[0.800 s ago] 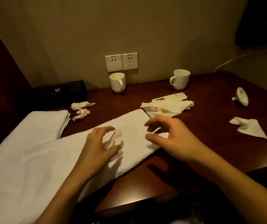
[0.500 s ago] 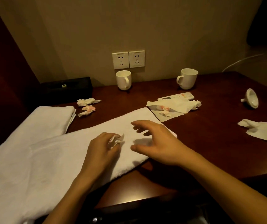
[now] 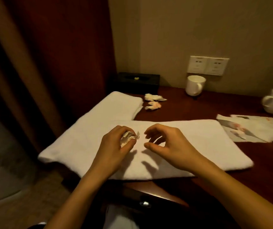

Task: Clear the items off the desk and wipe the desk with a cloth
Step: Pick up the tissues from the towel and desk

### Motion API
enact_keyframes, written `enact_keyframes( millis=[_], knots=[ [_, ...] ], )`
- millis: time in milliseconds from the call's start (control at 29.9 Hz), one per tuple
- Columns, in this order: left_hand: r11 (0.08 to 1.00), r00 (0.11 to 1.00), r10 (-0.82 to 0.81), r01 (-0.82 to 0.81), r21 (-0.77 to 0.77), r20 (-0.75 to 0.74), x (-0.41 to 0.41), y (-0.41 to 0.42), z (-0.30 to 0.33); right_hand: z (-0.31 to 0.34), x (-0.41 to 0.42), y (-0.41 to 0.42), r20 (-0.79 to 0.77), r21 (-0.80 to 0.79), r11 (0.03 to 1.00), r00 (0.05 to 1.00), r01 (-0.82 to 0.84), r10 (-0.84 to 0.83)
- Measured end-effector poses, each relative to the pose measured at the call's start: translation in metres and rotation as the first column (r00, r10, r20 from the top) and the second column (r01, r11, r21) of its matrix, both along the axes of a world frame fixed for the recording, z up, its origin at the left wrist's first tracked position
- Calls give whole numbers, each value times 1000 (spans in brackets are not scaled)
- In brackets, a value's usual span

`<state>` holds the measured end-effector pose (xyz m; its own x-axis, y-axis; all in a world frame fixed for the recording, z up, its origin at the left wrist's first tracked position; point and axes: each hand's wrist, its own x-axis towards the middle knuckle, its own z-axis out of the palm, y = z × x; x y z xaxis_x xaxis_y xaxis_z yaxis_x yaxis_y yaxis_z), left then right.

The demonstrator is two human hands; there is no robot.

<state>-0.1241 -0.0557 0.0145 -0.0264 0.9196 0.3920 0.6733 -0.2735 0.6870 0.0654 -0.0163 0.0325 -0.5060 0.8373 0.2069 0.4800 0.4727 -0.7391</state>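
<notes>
The left hand (image 3: 114,144) clenches a crumpled tissue (image 3: 129,138) above the white towel (image 3: 198,142) on the table (image 3: 256,171); the right hand (image 3: 170,146) hovers released beside it. Best carry the wad off, then gather the tissue scraps (image 3: 154,101) behind.

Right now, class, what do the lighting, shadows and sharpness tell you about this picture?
Head view: dim, warm yellowish light; both hands, left and right, cast hard dark shadows onto the white towel; the wall sockets look soft and their frames bowed, a wide-angle effect.
</notes>
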Motion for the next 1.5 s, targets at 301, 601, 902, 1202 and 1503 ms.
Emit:
enact_keyframes(
  millis=[301,601,902,1202,1503],
  knots=[
    [927,919,374,-376,-9,126,-155,-90,-14,5,-164,-20,108,35,946,942,-323,317],
    [815,784,580,-560,-152,220,-268,-174,-78,-26,-322,-80,99,17,831,828,-555,551],
    [690,646,714,-585,-427,269,-313,-222,-203,-142,-416,-117,79,-233,778,787,-583,612],
    [542,569,802,-563,-624,183,-328,-238,-322,-288,-439,-137,246,-469,687,665,-555,705],
    [399,582,808,-653,-644,-90,-319,-236,-322,-303,-424,-130,347,-451,711,628,-539,697]
  ],
)
